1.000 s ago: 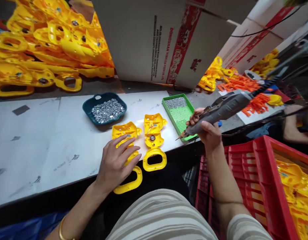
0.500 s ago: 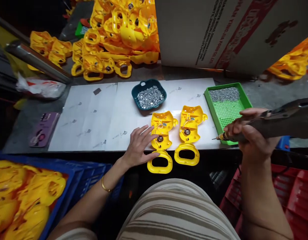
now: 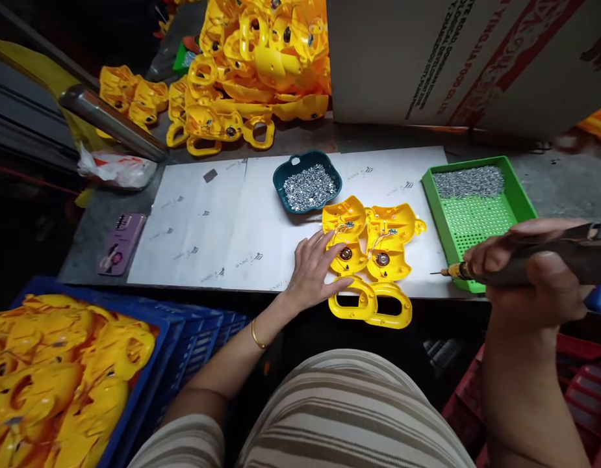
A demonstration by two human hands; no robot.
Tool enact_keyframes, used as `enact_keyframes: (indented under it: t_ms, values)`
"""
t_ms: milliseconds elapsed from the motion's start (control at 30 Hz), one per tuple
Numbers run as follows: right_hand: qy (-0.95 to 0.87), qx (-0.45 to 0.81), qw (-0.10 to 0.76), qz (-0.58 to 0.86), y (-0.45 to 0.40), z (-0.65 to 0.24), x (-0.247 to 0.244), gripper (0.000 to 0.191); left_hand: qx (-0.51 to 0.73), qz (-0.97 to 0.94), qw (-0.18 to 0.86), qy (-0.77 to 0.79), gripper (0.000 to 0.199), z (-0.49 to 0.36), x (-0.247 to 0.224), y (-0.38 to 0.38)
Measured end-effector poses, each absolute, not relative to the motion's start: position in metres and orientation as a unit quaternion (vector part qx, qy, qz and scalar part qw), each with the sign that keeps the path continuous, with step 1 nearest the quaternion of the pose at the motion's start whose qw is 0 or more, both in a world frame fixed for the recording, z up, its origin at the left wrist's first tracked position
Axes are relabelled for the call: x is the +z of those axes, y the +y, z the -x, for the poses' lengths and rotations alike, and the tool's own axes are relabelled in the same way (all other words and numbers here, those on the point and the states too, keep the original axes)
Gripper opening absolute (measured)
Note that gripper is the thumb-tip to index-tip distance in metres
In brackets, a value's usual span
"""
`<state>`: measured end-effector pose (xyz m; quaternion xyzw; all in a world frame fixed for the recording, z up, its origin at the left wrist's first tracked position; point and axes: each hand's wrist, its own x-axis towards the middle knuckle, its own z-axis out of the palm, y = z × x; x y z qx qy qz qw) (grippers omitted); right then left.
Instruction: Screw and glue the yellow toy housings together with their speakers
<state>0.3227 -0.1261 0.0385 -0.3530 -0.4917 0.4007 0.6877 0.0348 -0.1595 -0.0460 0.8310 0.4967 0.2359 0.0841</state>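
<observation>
Two yellow plastic toy shells lie side by side at the table's front edge, inner side up, with wires and a round speaker in each. My left hand (image 3: 314,270) has its fingers spread against the left shell (image 3: 345,218). Its thumb lies by that shell's loop handle (image 3: 349,305), which overhangs the edge. The right shell (image 3: 395,221) touches the left one, and its loop handle (image 3: 400,305) overlaps the other. My right hand (image 3: 529,273) grips a dark power screwdriver (image 3: 563,257), its thin bit pointing left, a little right of the right shell.
A dark teal bowl (image 3: 279,184) of small metal pieces stands behind the shells. The green tray (image 3: 429,195) at right holds screws. A phone (image 3: 121,244) lies at left. Yellow shells (image 3: 281,68) are heaped behind, beside a big carton (image 3: 392,71). Below left, a blue crate (image 3: 156,364) holds more.
My left hand has pushed the left shell against the right one, so the handles overlap. The view has shifted left. My right hand still holds the screwdriver.
</observation>
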Motion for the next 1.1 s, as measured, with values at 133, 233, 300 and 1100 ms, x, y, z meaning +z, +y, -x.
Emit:
enact_keyframes:
  t_ms: [133,233,300,1100]
  values:
    - [-0.499,0.418,0.679,0.34,-0.128,-0.324,0.035,0.024,0.242,-0.85,0.059,0.463,0.052,-0.044,-0.034,-0.154]
    - [-0.495,0.42,0.673,0.353,-0.13,-0.326,0.035,0.026,0.21,-0.886,0.07,0.408,0.054,-0.05,-0.029,-0.145]
    - [-0.485,0.407,0.68,0.37,-0.131,-0.326,0.036,0.027,0.184,-0.9,0.089,0.386,0.057,-0.055,-0.03,-0.138]
    - [-0.439,0.373,0.669,0.47,-0.123,-0.338,0.039,0.032,0.015,-0.813,0.001,0.581,0.052,0.03,-0.017,0.035]
